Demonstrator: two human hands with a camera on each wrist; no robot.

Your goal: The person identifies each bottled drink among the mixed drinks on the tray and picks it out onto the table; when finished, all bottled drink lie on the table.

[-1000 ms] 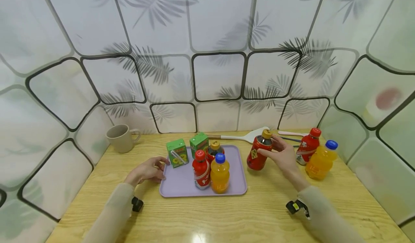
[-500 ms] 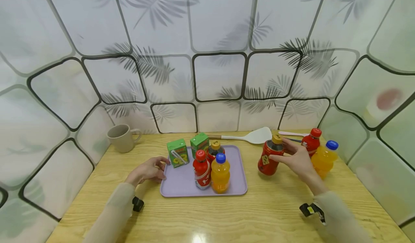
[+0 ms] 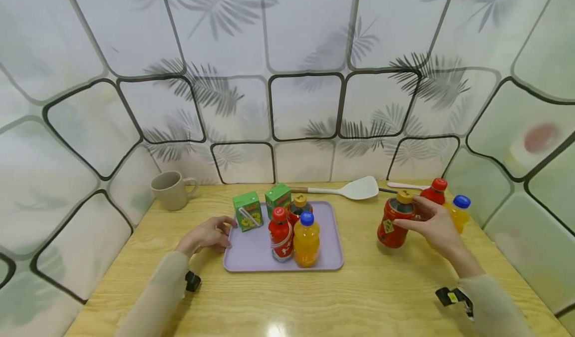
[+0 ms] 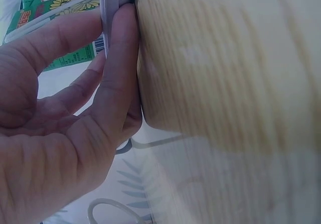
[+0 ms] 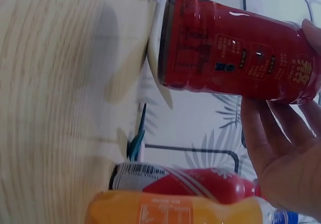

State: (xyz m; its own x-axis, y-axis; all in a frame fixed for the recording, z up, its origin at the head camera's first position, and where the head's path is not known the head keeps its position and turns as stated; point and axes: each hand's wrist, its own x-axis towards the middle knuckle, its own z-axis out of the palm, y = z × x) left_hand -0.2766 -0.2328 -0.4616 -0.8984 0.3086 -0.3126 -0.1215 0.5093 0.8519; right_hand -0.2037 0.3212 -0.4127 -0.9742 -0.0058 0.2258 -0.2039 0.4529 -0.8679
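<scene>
My right hand (image 3: 442, 229) grips a red-labelled bottle with a yellow cap (image 3: 394, 223) near its top. In the right wrist view the bottle (image 5: 235, 50) hangs a little above the table, apart from it. My left hand (image 3: 207, 236) pinches the left edge of a lilac tray (image 3: 244, 263); in the left wrist view fingers lie on both sides of the tray rim (image 4: 110, 18). On the tray stand two green drink cartons (image 3: 248, 212), a red bottle with a red cap (image 3: 281, 237), an orange juice bottle (image 3: 306, 242) and another yellow-capped bottle (image 3: 300, 209), partly hidden.
Behind my right hand stand a red-capped bottle (image 3: 434, 191) and an orange juice bottle with a blue cap (image 3: 459, 213), both partly hidden. A white spatula (image 3: 361, 188) and a pink-handled utensil (image 3: 406, 185) lie along the back. A beige mug (image 3: 169, 191) stands back left.
My right hand has carried the yellow-capped bottle rightward, away from the tray and towards the two bottles at the right. My left hand has stayed at the tray's edge.
</scene>
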